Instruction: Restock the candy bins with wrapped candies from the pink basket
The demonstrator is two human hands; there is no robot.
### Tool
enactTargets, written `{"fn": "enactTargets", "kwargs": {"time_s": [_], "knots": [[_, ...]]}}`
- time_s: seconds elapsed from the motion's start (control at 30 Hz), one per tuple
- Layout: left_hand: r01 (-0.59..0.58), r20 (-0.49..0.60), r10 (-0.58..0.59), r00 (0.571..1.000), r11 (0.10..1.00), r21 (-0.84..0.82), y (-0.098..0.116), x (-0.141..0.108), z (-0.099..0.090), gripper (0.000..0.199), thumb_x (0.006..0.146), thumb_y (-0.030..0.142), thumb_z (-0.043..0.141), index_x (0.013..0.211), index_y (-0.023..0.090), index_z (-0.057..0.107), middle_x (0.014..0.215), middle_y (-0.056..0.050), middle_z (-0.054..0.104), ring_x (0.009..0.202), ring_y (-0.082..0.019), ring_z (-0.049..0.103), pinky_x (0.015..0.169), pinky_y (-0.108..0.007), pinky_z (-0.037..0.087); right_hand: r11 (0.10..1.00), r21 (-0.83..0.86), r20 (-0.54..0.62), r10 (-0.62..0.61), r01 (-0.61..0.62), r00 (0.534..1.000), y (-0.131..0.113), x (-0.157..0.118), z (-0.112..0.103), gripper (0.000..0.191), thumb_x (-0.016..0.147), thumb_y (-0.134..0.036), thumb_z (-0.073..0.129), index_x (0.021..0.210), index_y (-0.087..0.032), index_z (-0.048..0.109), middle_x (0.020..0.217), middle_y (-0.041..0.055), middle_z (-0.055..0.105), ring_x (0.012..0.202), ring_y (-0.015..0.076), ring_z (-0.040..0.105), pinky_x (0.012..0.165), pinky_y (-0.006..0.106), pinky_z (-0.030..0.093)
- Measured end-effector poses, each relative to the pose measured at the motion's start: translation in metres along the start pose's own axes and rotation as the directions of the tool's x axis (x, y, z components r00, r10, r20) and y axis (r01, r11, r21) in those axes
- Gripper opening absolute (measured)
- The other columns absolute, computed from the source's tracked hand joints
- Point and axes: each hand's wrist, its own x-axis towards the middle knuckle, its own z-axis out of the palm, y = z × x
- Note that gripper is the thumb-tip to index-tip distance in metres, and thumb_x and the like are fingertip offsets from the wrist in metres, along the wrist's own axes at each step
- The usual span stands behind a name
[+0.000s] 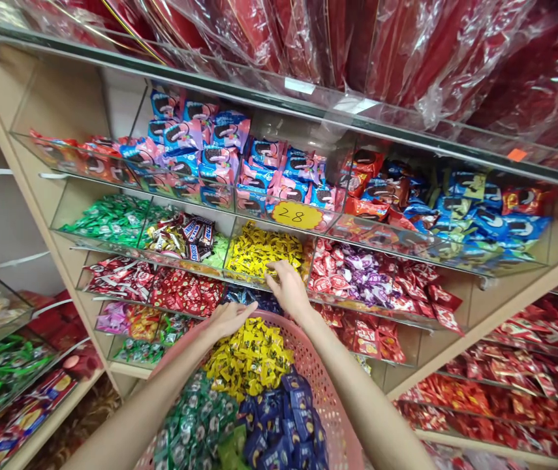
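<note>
My right hand (pixel 288 287) reaches to the front of a shelf compartment, its fingertips by the yellow-wrapped candies (pixel 259 251). Thumb and fingers are apart, and nothing shows between them. Lower and to the left, my left hand (pixel 232 318) lies with its fingers stretched out over the far rim of a pink plastic basket (pixel 337 398). Inside the basket are more yellow-wrapped candies (pixel 249 356) at the far side, green-wrapped candies (pixel 195 418) at the near left and dark blue packets (pixel 283 424) at the near right.
Clear dividers part the shelves. Blue and pink cookie packets (pixel 220 140) fill the upper row, above a yellow price tag (pixel 297 214) reading 28. Green candies (pixel 112 219) and chocolate bars (pixel 198 235) lie left, red and purple candies (pixel 364 274) right. Plastic-wrapped red goods (pixel 318 46) hang over the top edge.
</note>
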Motion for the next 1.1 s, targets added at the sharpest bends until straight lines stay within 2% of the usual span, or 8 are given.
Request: {"fn": "enactTargets", "kwargs": {"time_s": [0.07, 0.17, 0.27, 0.37, 0.6, 0.8, 1.0, 1.1], "knots": [[-0.002, -0.008, 0.002, 1.000, 1.000, 0.009, -0.002, -0.001, -0.001, 0.067, 0.072, 0.071, 0.018, 0.092, 0.029, 0.065, 0.089, -0.003, 0.067, 0.092, -0.024, 0.057, 0.078, -0.029, 0.039, 0.999, -0.047, 0.023, 0.029, -0.028, 0.999, 0.004, 0.023, 0.010, 0.024, 0.079, -0.024, 0.044, 0.101, -0.020, 0.055, 0.097, 0.0059, 0.055, 0.089, 0.0151, 0.050, 0.078, 0.027, 0.038], [0.004, -0.036, -0.003, 0.999, 1.000, 0.026, -0.006, -0.003, -0.004, 0.067, 0.072, 0.071, 0.015, 0.091, 0.031, 0.065, 0.087, -0.002, 0.067, 0.091, -0.025, 0.058, 0.076, -0.030, 0.039, 0.982, -0.074, 0.053, 0.178, -0.174, 0.983, 0.006, 0.053, 0.033, 0.020, 0.077, -0.025, 0.047, 0.092, -0.021, 0.059, 0.092, 0.0048, 0.059, 0.083, 0.0146, 0.053, 0.072, 0.024, 0.038], [0.037, -0.062, -0.034, 0.997, 0.998, 0.046, -0.011, -0.005, -0.007, 0.067, 0.072, 0.072, 0.015, 0.093, 0.033, 0.065, 0.089, -0.001, 0.067, 0.091, -0.027, 0.057, 0.073, -0.031, 0.040, 0.934, -0.048, 0.085, 0.358, -0.355, 0.930, 0.007, 0.075, 0.055, 0.017, 0.075, -0.029, 0.048, 0.076, -0.020, 0.063, 0.078, 0.0041, 0.061, 0.075, 0.0147, 0.055, 0.065, 0.023, 0.037], [0.063, -0.072, -0.059, 0.996, 0.996, 0.057, -0.017, -0.007, -0.010, 0.067, 0.071, 0.072, 0.015, 0.090, 0.032, 0.065, 0.086, -0.001, 0.067, 0.088, -0.027, 0.058, 0.071, -0.030, 0.040, 0.880, -0.004, 0.088, 0.473, -0.475, 0.877, 0.010, 0.087, 0.071, 0.023, 0.072, -0.036, 0.049, 0.062, -0.019, 0.061, 0.066, 0.0038, 0.060, 0.066, 0.0141, 0.054, 0.058, 0.021, 0.035], [0.071, -0.091, -0.067, 0.994, 0.997, 0.040, -0.030, -0.007, -0.009, 0.067, 0.071, 0.072, 0.015, 0.091, 0.031, 0.065, 0.078, -0.001, 0.067, 0.085, -0.025, 0.059, 0.069, -0.030, 0.041, 0.835, 0.098, 0.086, 0.534, -0.541, 0.841, 0.018, 0.097, 0.090, 0.028, 0.068, -0.039, 0.050, 0.054, -0.017, 0.059, 0.053, 0.0006, 0.054, 0.050, 0.0097, 0.047, 0.047, 0.019, 0.031], [0.061, -0.059, -0.059, 0.997, 0.997, 0.038, -0.023, -0.005, -0.011, 0.068, 0.071, 0.072, 0.015, 0.090, 0.031, 0.066, 0.084, -0.003, 0.067, 0.089, -0.027, 0.057, 0.073, -0.032, 0.039, 0.840, 0.191, 0.064, 0.506, -0.509, 0.860, 0.023, 0.092, 0.079, 0.019, 0.066, -0.029, 0.052, 0.059, -0.015, 0.063, 0.059, -0.0004, 0.059, 0.057, 0.0093, 0.052, 0.053, 0.017, 0.035], [0.037, -0.042, -0.035, 0.998, 0.999, 0.033, -0.019, -0.001, -0.008, 0.066, 0.073, 0.070, 0.018, 0.087, 0.028, 0.067, 0.082, -0.004, 0.067, 0.087, -0.025, 0.058, 0.075, -0.030, 0.039, 0.873, 0.256, 0.002, 0.428, -0.414, 0.904, 0.032, 0.079, 0.048, 0.017, 0.068, -0.027, 0.050, 0.060, -0.016, 0.061, 0.068, -0.0004, 0.063, 0.064, 0.0102, 0.053, 0.060, 0.018, 0.037], [0.025, -0.031, -0.024, 0.999, 0.999, 0.032, -0.017, 0.001, -0.008, 0.066, 0.073, 0.070, 0.018, 0.092, 0.028, 0.065, 0.087, -0.003, 0.067, 0.089, -0.025, 0.058, 0.075, -0.029, 0.039, 0.912, 0.259, -0.060, 0.345, -0.319, 0.937, 0.026, 0.065, 0.029, 0.018, 0.072, -0.027, 0.048, 0.061, -0.016, 0.058, 0.065, -0.0001, 0.060, 0.060, 0.0106, 0.051, 0.059, 0.020, 0.036]]}}
